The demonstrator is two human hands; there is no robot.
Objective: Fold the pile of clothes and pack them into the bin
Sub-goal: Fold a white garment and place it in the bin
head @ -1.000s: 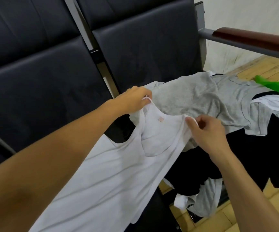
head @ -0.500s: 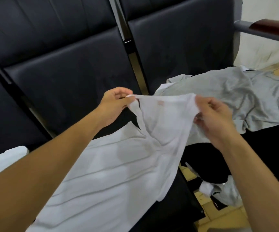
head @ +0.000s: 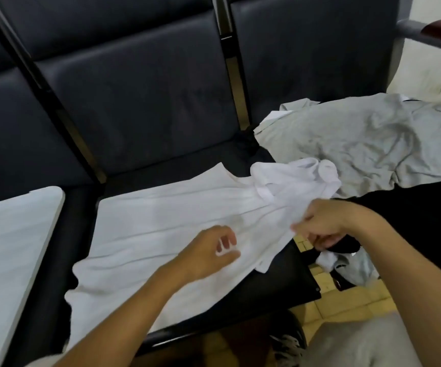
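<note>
Dark padded seat (head: 140, 107) bears a thin white vest (head: 161, 229) (lengthwise, neck rightward); right hand (head: 328, 226) pinches it, left hand (head: 208, 252) hovers loose.

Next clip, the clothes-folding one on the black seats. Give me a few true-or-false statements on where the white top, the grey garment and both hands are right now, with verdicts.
1. The white top lies spread on the black seat. True.
2. The right hand is empty. False: it grips the top's bunched upper end.
3. The left hand is over the top's middle, holding nothing. True, though it is blurred.
4. The grey garment is neatly folded. False: it lies crumpled on the pile to the right.
5. Both hands hold the top up in the air. False: most of it rests flat on the seat.
</note>
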